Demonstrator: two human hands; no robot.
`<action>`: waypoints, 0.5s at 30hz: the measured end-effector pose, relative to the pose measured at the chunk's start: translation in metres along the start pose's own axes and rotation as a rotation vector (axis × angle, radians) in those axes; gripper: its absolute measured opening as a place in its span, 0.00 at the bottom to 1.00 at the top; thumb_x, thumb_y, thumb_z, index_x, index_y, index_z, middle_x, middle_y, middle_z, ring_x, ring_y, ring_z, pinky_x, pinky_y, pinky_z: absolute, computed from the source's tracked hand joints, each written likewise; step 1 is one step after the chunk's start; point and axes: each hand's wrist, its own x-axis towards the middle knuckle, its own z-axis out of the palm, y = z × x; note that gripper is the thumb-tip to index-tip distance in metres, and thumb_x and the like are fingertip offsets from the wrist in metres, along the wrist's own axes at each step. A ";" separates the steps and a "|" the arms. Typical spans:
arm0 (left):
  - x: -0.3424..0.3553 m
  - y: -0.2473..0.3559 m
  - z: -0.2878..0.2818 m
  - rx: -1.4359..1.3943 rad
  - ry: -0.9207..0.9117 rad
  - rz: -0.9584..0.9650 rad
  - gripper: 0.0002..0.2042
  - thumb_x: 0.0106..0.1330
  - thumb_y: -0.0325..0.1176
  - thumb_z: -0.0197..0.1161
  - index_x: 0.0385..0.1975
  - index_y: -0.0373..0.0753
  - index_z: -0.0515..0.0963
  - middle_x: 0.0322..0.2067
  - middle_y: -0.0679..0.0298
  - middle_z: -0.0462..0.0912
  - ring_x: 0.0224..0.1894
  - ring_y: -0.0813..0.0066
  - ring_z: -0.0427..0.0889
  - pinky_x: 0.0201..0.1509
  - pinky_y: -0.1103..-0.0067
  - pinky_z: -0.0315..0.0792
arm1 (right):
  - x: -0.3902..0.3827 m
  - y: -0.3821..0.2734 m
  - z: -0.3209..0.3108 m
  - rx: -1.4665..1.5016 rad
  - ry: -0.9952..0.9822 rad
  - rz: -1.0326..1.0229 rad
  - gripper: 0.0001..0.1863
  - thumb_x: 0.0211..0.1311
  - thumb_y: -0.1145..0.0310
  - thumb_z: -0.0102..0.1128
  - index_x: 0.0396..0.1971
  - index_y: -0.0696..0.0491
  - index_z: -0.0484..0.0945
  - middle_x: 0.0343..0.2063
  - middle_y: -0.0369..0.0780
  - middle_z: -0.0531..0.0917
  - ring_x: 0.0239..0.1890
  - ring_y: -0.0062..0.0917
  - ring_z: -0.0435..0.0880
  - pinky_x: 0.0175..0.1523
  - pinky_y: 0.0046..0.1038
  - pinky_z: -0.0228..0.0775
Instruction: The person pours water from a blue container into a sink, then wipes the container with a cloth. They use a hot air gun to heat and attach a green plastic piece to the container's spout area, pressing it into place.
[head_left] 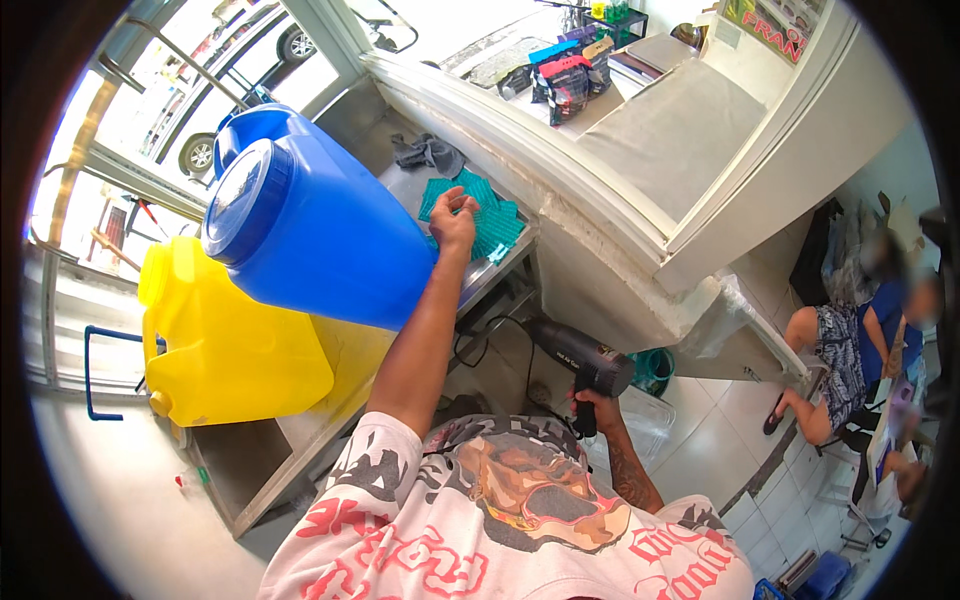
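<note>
Two bare hands, mine: left hand [454, 218], right hand [600, 410]. Two jerrycans: one blue jerrycan [345, 225], one yellow jerrycan [240, 350]. One black hot-air gun [575, 355]. One grey rag [430, 154]. Striped teal cloth [495, 228]: folds overlap, I can't count pieces. Two car wheels [199, 154]. Pouches [568, 88] overlapping, I count at least three.

The pale short-sleeved shirt [500, 535] bears a brown skull-like print [550, 490], red lettering [440, 570] and grey-black sleeve patches [382, 470].
</note>
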 end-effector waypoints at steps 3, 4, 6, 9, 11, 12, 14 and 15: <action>-0.024 0.019 -0.002 -0.377 -0.137 -0.150 0.22 0.61 0.22 0.66 0.57 0.38 0.74 0.53 0.60 0.80 0.52 0.68 0.83 0.49 0.76 0.74 | -0.005 0.001 0.001 0.063 0.019 -0.006 0.16 0.51 0.71 0.63 0.41 0.59 0.78 0.30 0.42 0.84 0.25 0.26 0.84 0.30 0.31 0.81; -0.040 0.030 -0.006 -0.462 -0.197 -0.179 0.22 0.62 0.20 0.65 0.57 0.38 0.74 0.53 0.61 0.79 0.52 0.69 0.83 0.49 0.77 0.74 | -0.007 0.000 0.001 0.091 0.025 -0.012 0.15 0.51 0.72 0.63 0.40 0.59 0.78 0.30 0.42 0.84 0.24 0.27 0.83 0.29 0.31 0.80; -0.092 0.051 -0.025 -0.338 -0.447 -0.035 0.19 0.64 0.18 0.62 0.55 0.36 0.75 0.56 0.59 0.77 0.56 0.68 0.81 0.53 0.78 0.73 | -0.014 -0.003 0.000 0.141 0.004 -0.019 0.15 0.50 0.72 0.63 0.39 0.60 0.78 0.29 0.43 0.83 0.23 0.27 0.83 0.29 0.32 0.80; -0.170 0.096 -0.075 -0.144 -0.476 0.179 0.19 0.64 0.15 0.61 0.54 0.36 0.76 0.52 0.59 0.79 0.55 0.69 0.81 0.56 0.78 0.74 | -0.027 -0.015 -0.001 0.172 -0.127 -0.091 0.21 0.46 0.69 0.63 0.43 0.60 0.76 0.30 0.44 0.83 0.24 0.29 0.84 0.30 0.33 0.81; -0.201 0.129 -0.118 -0.203 -0.386 0.280 0.18 0.63 0.15 0.63 0.52 0.35 0.76 0.49 0.59 0.80 0.51 0.68 0.83 0.55 0.74 0.77 | -0.034 -0.029 0.000 0.305 -0.294 -0.091 0.29 0.44 0.68 0.64 0.51 0.61 0.73 0.31 0.47 0.82 0.27 0.35 0.84 0.33 0.37 0.82; -0.208 0.144 -0.139 -0.305 -0.337 0.301 0.18 0.62 0.15 0.64 0.51 0.35 0.75 0.48 0.59 0.81 0.47 0.67 0.84 0.54 0.72 0.79 | -0.035 -0.038 0.003 0.331 -0.370 -0.116 0.32 0.43 0.67 0.63 0.53 0.63 0.72 0.31 0.48 0.82 0.27 0.36 0.84 0.33 0.39 0.81; -0.208 0.171 -0.181 -0.377 -0.178 0.373 0.17 0.64 0.18 0.65 0.52 0.37 0.75 0.46 0.60 0.81 0.48 0.68 0.83 0.51 0.69 0.81 | -0.032 -0.059 0.014 0.390 -0.583 -0.187 0.33 0.43 0.64 0.64 0.51 0.65 0.73 0.32 0.50 0.82 0.25 0.38 0.83 0.33 0.40 0.80; -0.200 0.183 -0.200 -0.362 -0.114 0.453 0.17 0.64 0.18 0.64 0.52 0.37 0.75 0.46 0.60 0.80 0.45 0.68 0.83 0.48 0.67 0.83 | -0.028 -0.071 0.021 0.416 -0.713 -0.220 0.30 0.44 0.62 0.65 0.47 0.66 0.74 0.31 0.50 0.82 0.25 0.37 0.83 0.33 0.39 0.80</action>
